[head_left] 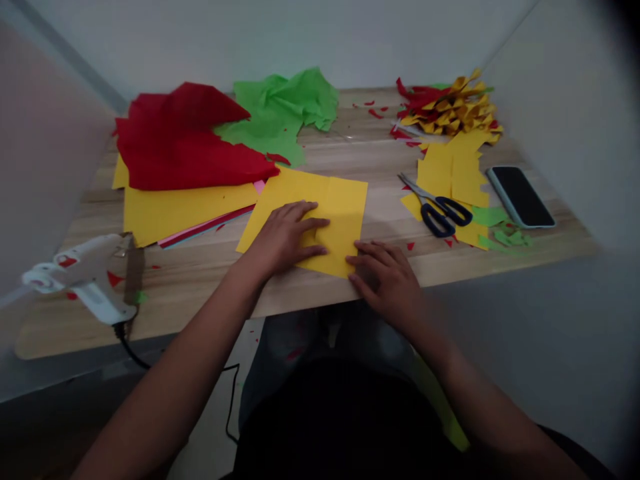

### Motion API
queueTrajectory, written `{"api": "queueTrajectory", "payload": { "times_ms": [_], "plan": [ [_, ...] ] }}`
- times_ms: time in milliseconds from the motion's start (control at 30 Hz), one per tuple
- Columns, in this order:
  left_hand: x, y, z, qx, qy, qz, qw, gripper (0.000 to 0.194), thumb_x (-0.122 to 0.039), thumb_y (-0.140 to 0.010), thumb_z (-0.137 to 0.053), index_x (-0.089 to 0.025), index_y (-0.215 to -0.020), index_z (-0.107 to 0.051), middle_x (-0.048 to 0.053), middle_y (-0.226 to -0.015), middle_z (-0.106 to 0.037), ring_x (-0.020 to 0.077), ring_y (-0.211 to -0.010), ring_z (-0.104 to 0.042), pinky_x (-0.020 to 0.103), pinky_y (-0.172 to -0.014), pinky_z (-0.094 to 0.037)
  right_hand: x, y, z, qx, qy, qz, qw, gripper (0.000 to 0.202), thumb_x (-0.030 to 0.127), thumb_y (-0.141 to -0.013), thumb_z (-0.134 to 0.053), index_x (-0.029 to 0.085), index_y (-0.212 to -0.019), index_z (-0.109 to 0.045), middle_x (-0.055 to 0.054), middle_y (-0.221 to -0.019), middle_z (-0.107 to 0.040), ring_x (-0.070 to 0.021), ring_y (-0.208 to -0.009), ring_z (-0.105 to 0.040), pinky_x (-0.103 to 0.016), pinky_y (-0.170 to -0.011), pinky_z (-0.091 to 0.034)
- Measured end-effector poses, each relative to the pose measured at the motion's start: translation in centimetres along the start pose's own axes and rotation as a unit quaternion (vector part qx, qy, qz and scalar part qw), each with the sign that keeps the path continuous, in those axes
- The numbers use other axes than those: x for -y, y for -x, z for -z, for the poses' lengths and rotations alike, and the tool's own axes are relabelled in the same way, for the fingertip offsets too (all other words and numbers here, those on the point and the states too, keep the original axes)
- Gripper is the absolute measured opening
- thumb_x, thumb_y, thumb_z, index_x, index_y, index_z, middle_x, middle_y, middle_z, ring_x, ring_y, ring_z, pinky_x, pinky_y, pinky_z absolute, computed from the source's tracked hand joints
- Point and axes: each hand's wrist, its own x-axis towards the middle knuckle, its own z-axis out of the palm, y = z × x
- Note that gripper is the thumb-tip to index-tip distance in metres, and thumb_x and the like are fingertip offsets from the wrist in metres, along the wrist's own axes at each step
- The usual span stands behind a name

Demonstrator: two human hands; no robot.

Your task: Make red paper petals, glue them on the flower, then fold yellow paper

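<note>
Forearms (210, 347) are held over the counter (200, 283), where the sheet (345, 207) is laid; it could be skewed by uneven pressing. It is turned slightly clockwise, no clear long axis being shown. The left hand (293, 233) is spread on it, gripping nothing; the right hand (387, 277) is half curled at its near right corner, any pinch unclear.

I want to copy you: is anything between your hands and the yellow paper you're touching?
Nothing visible: the left hand lies on the yellow paper, and the right hand touches its near right corner. The scissors lie apart, to the right.
</note>
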Motion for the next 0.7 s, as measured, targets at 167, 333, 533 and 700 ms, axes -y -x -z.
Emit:
{"api": "queueTrajectory", "payload": {
  "times_ms": [167,333,533,700],
  "plan": [
    [-0.2,0.1,0.4,-0.004,0.023,-0.005,1.000,0.049,-0.048,-0.084,-0.069,-0.028,-0.129,-0.063,0.008,-0.152,-0.046,0.0293,-0.141,-0.037,0.048,-0.116,-0.028,0.3,0.1,0.3,0.011,0.021,0.008,1.000,0.026,0.031,-0.091,-0.061,0.023,-0.114,-0.069,-0.005,-0.135,-0.061,-0.0305,-0.125,-0.049,-0.052,-0.108,-0.040],
    [0.1,0.2,0.3,0.014,0.027,-0.009,1.000,0.042,-0.048,-0.087,-0.065,-0.032,-0.125,-0.066,0.006,-0.154,-0.044,0.0288,-0.144,-0.036,0.051,-0.117,-0.026,0.0,-1.6,0.8,0.015,0.023,0.050,0.998,0.025,0.035,-0.092,-0.059,0.022,-0.111,-0.069,-0.009,-0.134,-0.061,-0.0303,-0.121,-0.052,-0.051,-0.105,-0.043],
    [0.2,0.2,0.3,0.043,0.015,-0.014,0.999,0.041,-0.049,-0.090,-0.060,-0.035,-0.129,-0.062,0.001,-0.159,-0.036,0.0251,-0.147,-0.029,0.049,-0.120,-0.019,-3.2,-10.6,-0.4,0.032,0.060,0.108,0.992,0.037,0.029,-0.096,-0.049,0.017,-0.129,-0.061,-0.013,-0.147,-0.051,-0.0295,-0.134,-0.045,-0.053,-0.111,-0.036],
    [-0.2,0.3,0.6,0.068,0.000,-0.009,0.998,0.043,-0.049,-0.093,-0.056,-0.037,-0.134,-0.058,0.000,-0.159,-0.036,0.0243,-0.148,-0.026,0.048,-0.121,-0.017,-5.0,-14.4,-2.3,0.096,0.116,0.088,0.985,0.052,0.045,-0.097,-0.048,0.022,-0.143,-0.050,-0.012,-0.155,-0.040,-0.0324,-0.142,-0.036,-0.054,-0.115,-0.028]
  ]
}}
